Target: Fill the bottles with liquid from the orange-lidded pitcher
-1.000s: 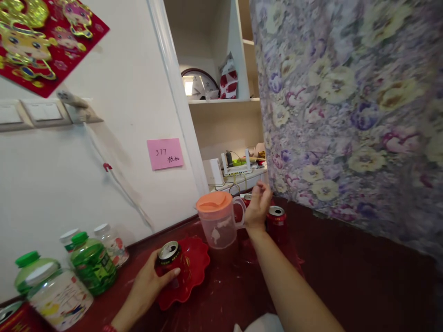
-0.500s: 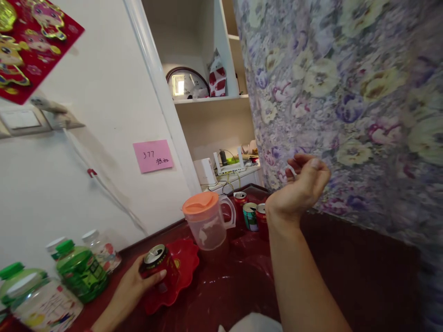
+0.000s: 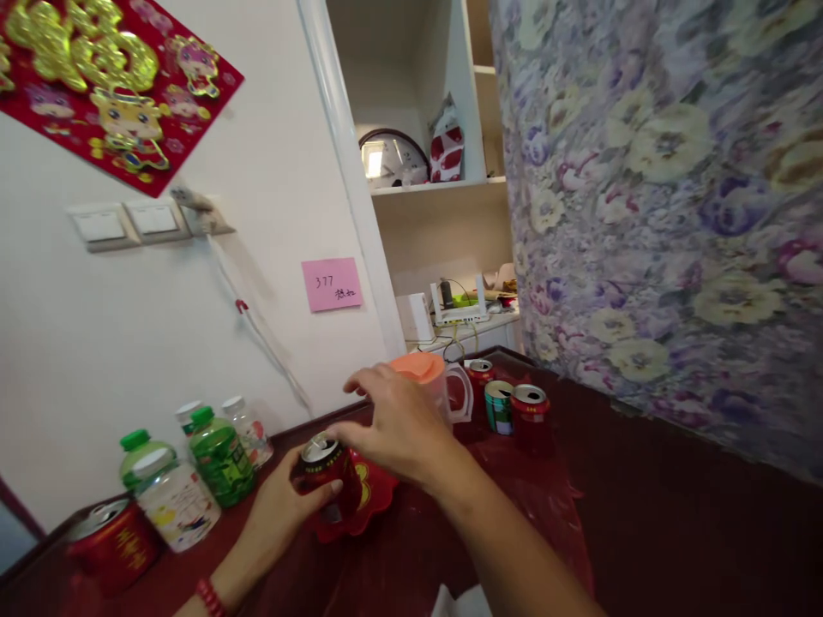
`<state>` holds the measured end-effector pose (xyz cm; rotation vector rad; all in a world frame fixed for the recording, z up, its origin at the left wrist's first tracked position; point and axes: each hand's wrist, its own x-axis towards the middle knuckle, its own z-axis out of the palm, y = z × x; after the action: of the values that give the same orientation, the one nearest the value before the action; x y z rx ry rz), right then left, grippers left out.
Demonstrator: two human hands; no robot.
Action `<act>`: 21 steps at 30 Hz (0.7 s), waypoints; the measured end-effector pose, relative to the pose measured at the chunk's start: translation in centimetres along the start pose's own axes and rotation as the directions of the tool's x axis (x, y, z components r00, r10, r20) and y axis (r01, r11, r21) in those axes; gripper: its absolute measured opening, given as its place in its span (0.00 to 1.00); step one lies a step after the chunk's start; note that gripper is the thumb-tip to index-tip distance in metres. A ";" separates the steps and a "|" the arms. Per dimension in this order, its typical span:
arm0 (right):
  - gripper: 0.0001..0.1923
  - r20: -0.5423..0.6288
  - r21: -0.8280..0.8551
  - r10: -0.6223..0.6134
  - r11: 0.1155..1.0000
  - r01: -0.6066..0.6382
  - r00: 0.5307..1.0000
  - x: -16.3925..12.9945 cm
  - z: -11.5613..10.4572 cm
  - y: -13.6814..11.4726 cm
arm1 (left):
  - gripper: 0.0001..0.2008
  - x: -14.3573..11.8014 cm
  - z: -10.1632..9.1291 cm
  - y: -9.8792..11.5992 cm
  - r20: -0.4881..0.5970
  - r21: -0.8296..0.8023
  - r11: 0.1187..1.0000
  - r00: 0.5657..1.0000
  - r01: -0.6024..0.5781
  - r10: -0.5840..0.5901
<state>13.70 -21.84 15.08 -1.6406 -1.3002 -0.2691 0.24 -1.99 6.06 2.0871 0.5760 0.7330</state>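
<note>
Low in the centre of the frame, the left hand has its grip clamped round a red drink can, thumb across the front and fingers behind. The can stands upright on a red scalloped plate that rests on the dark red worktop. The right hand hovers just above the can's top with its fingers loosely spread and nothing clamped in them; the fingertips hang over the can's rim, and whether they touch the tab cannot be told.

Directly behind the right hand, partly hidden by it, stands a clear jug with an orange lid. To its right, towards the middle of the frame, three more cans stand close together: a red one at the back, a green and white one, and a red one nearest the floral curtain that fills the right side.

At the lower left, a cluster of green-capped and white-capped bottles stands against the white wall, with a red tin in front of them at the frame's edge. A pink sticky note hangs on the wall at centre, light switches to its left, and a red and gold decoration in the upper left. A shelf at top centre holds a clock.
</note>
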 end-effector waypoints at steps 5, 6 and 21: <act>0.43 0.366 -0.202 0.059 0.979 0.017 0.929 0.4 3.7 -0.2 | 0.30 -1.7 0.2 0.4 -0.037 0.105 0.992 0.997 -0.067 0.072; 0.44 0.418 -0.220 0.074 0.975 0.022 0.905 0.5 4.1 -0.3 | 0.30 -2.1 0.3 0.6 -0.048 0.121 0.989 0.995 -0.082 0.089; 0.37 0.530 -0.328 0.115 0.941 0.078 0.840 -2.4 2.4 0.1 | 0.40 -4.6 4.5 2.1 -0.071 0.098 0.980 0.981 -0.174 0.181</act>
<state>11.90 -21.41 12.21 -2.1227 -1.7327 -0.0016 0.23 -8.57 4.23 2.2229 0.4779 0.9107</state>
